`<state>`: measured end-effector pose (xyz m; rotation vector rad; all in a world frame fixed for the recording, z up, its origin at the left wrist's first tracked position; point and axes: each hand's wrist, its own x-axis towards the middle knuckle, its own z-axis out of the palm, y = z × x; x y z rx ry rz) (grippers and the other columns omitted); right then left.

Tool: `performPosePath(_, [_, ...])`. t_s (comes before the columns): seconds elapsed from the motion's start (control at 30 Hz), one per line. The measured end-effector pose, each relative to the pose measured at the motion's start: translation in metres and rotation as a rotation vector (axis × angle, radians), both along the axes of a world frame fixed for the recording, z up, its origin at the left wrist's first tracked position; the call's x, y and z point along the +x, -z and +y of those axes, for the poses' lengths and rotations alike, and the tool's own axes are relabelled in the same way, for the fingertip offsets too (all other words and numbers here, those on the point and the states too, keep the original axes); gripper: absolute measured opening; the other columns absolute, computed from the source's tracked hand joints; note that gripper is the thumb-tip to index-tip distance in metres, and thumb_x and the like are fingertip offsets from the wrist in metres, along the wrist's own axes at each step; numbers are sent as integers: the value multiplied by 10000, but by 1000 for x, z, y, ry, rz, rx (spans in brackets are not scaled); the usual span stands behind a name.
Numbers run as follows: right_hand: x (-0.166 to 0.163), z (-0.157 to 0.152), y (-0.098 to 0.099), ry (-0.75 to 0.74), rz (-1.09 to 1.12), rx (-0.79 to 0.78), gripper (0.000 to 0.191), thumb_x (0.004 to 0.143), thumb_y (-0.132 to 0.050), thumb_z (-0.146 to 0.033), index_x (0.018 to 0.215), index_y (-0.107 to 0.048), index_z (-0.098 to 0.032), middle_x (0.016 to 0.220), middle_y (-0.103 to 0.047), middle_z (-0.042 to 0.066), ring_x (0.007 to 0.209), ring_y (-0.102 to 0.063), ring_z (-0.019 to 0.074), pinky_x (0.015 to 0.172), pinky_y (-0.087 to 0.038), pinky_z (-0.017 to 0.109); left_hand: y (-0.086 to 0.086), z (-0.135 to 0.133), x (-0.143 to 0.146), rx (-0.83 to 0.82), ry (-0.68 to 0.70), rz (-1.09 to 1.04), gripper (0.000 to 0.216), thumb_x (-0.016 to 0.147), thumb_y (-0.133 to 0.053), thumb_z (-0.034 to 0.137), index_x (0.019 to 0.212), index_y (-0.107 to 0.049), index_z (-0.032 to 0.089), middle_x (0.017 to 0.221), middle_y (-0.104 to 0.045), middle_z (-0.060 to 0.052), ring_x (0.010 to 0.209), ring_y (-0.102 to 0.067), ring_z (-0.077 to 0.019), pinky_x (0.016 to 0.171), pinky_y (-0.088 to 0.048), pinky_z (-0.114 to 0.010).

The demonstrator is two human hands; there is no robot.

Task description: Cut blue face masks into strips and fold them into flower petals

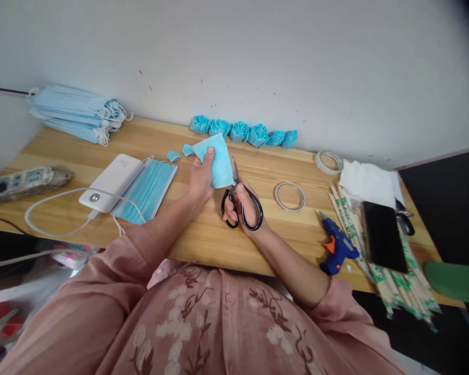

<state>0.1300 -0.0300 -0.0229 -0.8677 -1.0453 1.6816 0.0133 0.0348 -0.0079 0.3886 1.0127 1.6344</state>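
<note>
My left hand (201, 177) pinches a light blue sheet of mask fabric (221, 165), thumb on top, held above the table. In my right hand (247, 204) are black-handled scissors (251, 221), fingers through the loops. Their blades point away from me and lie at the sheet's right edge; whether they bite into it I cannot tell. Two small cut blue pieces, one of them a loose petal shape (174, 155), lie left of the sheet. Along the wall stands a row of several blue fabric flowers (239, 131).
At left are a stack of face masks (74, 112), a power strip (27, 182), a white power bank (111, 182) with a cable, and a single mask (148, 190). Tape rolls (289, 197), a blue glue gun (338, 245), wrapped wooden sticks (398, 291) and a phone (383, 237) occupy the right.
</note>
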Motion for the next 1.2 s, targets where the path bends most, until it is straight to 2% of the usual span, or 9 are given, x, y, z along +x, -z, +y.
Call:
performPosePath(0.07, [0,0,0,13,-7,8,859,863,-622,-677,1512,-389,-164,521,-509,-112,347,-393,76,428,-506,246,1,1,0,-1,-4,-2,147,974,-584,231,836,-607,186,764,-668,13,717,-656,-113,814,-574,-248])
performPosePath(0.2, [-1,-1,-2,21,-27,16,838,868,-615,-680,1505,-408,-178,516,-499,-113,346,-398,75,422,-498,239,3,2,0,-28,-11,4,120,969,-591,242,861,-618,196,815,-695,-6,833,-687,-150,827,-564,-265])
performPosePath(0.37, [-2,-2,-3,29,-32,35,824,880,-612,-665,1509,-412,-171,502,-487,-116,341,-395,73,397,-475,223,2,1,-1,-12,-12,24,124,975,-597,254,871,-610,186,781,-658,18,732,-647,-115,815,-559,-260])
performPosePath(0.53, [-2,-3,-3,38,-39,33,873,880,-620,-657,1546,-363,-154,484,-482,-119,343,-396,77,393,-473,220,2,2,-2,-23,-7,10,111,978,-588,232,885,-629,186,849,-684,-2,836,-680,-143,827,-542,-274])
performPosePath(0.7, [-2,-3,-3,26,-53,45,855,887,-614,-651,1547,-370,-165,470,-471,-120,340,-396,81,393,-473,222,2,2,-3,-25,1,2,133,990,-579,238,871,-619,193,808,-676,9,805,-659,-132,827,-542,-279])
performPosePath(0.9, [-1,-1,-4,37,-74,55,821,893,-608,-649,1516,-403,-155,481,-470,-122,337,-365,76,387,-465,222,0,1,-3,-47,5,1,102,970,-616,274,912,-628,192,844,-682,-4,968,-666,-170,909,-537,-312])
performPosePath(1.03, [3,2,-5,-56,-38,-10,862,835,-581,-760,1486,-431,-214,520,-475,-119,358,-369,68,461,-525,247,1,2,-5,-34,24,34,113,977,-593,281,933,-619,180,850,-673,-12,958,-680,-170,939,-537,-330])
performPosePath(1.2, [9,5,-5,-193,78,-70,803,767,-609,-815,1339,-529,-257,630,-544,-85,429,-434,72,600,-600,324,0,1,-6,-22,43,75,132,966,-594,272,851,-594,210,834,-668,-1,837,-679,-138,807,-554,-246])
